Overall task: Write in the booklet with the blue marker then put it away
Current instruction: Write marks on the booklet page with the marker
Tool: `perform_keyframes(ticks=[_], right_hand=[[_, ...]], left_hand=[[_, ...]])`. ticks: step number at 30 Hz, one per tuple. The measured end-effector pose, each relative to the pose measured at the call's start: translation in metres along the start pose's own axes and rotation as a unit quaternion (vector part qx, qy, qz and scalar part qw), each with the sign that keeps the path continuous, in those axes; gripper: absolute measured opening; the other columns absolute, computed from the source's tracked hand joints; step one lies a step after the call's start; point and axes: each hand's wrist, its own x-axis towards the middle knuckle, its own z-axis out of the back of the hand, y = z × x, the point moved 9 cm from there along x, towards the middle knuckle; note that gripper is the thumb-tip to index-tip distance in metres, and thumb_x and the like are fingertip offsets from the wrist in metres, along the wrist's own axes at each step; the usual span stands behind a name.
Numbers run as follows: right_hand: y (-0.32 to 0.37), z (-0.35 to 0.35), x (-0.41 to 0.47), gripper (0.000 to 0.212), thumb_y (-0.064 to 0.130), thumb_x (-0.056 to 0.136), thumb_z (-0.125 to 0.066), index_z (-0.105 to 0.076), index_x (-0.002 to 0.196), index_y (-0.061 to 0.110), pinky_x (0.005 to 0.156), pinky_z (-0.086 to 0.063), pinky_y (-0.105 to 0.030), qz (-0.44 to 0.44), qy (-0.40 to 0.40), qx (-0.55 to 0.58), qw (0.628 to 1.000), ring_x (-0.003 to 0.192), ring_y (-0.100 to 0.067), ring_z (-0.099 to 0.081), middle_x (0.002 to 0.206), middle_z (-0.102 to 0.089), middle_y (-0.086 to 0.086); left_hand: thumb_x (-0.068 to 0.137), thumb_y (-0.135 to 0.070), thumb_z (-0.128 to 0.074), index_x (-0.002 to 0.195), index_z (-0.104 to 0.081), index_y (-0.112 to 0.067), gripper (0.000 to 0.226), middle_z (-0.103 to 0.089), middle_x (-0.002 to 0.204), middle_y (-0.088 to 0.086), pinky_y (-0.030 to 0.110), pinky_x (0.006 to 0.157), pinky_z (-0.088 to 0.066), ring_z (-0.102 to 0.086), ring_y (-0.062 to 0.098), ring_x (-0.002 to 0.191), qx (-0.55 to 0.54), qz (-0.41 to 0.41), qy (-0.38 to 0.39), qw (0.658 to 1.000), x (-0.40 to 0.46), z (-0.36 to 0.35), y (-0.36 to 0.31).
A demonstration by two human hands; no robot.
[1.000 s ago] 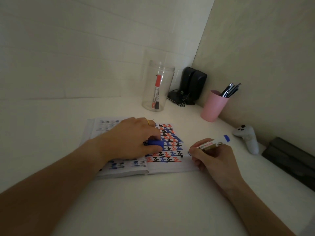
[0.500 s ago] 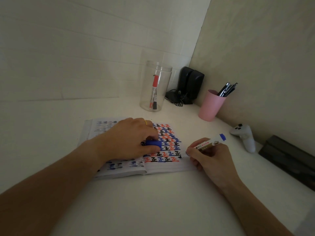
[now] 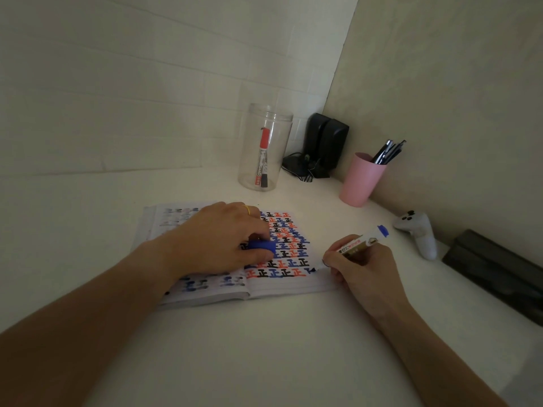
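Two hands: right hand (image 3: pixel 363 264) grips cylindrical blue marker (image 3: pixel 357 243); left hand (image 3: pixel 219 239) pinches its cap (image 3: pixel 262 246).

Right hand (image 3: pixel 360 264) with blue marker (image 3: pixel 357 245) on booklet (image 3: pixel 282 254)

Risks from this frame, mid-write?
1. The right hand writes with the blue marker near the booklet page's right edge; the tip could run off onto the table.
2. The left hand rests on the inked page holding the cap; it may smear any wet marks.
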Motion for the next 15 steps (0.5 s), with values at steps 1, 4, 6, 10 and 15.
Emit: perform_keyframes(ticks=[1, 4, 6, 10, 15], right_hand=[[0.000, 0.000, 0.000, 0.013, 0.011, 0.081, -0.073, -0.073, 0.069, 0.017, 0.058, -0.048, -0.027, -0.001, 0.000, 0.003, 1.000, 0.049, -0.006, -0.059, 0.055, -0.068, 0.005], [0.006, -0.002, -0.003, 0.014, 0.010, 0.083, -0.072, -0.073, 0.071, 0.016, 0.056, -0.047, -0.023, 0.012, 0.016, 0.013, 1.000, 0.051, -0.007, -0.060, 0.055, -0.068, 0.004], [0.011, -0.005, -0.006, 0.015, 0.009, 0.084, -0.072, -0.074, 0.071, 0.015, 0.056, -0.048, -0.021, 0.022, 0.034, 0.016, 0.999, 0.052, -0.005, -0.061, 0.057, -0.070, 0.006], [0.013, -0.007, -0.007, 0.018, 0.008, 0.083, -0.072, -0.075, 0.068, 0.017, 0.057, -0.049, -0.024, 0.026, 0.045, -0.002, 0.999, 0.053, -0.004, -0.062, 0.059, -0.071, 0.008], [0.014, -0.007, -0.007, 0.017, 0.006, 0.085, -0.071, -0.075, 0.071, 0.015, 0.054, -0.048, -0.018, 0.030, 0.053, 0.016, 0.998, 0.053, -0.003, -0.062, 0.058, -0.070, 0.008]], left_hand=[[0.088, -0.062, -0.052, 0.109, -0.063, -0.035, 0.036, -0.063, 0.104, -0.009, 0.027, 0.074, -0.039, -0.051, 0.007, 0.087, 0.000, 0.001, 0.001, 1.000, 0.000, 0.000, 0.000], [0.088, -0.062, -0.052, 0.109, -0.063, -0.035, 0.036, -0.063, 0.104, -0.009, 0.027, 0.074, -0.038, -0.051, 0.007, 0.087, -0.001, 0.000, 0.000, 1.000, 0.000, 0.000, 0.000], [0.088, -0.062, -0.051, 0.109, -0.063, -0.034, 0.036, -0.063, 0.103, -0.008, 0.028, 0.075, -0.039, -0.051, 0.008, 0.088, -0.003, 0.000, -0.002, 1.000, 0.000, 0.001, 0.000], [0.088, -0.062, -0.051, 0.110, -0.063, -0.034, 0.037, -0.063, 0.105, -0.008, 0.028, 0.076, -0.039, -0.052, 0.008, 0.089, 0.001, 0.001, 0.001, 1.000, -0.001, 0.001, -0.001], [0.088, -0.062, -0.051, 0.110, -0.063, -0.035, 0.037, -0.063, 0.106, -0.008, 0.030, 0.078, -0.043, -0.054, 0.010, 0.091, 0.003, 0.003, 0.005, 1.000, -0.001, 0.000, 0.000]])
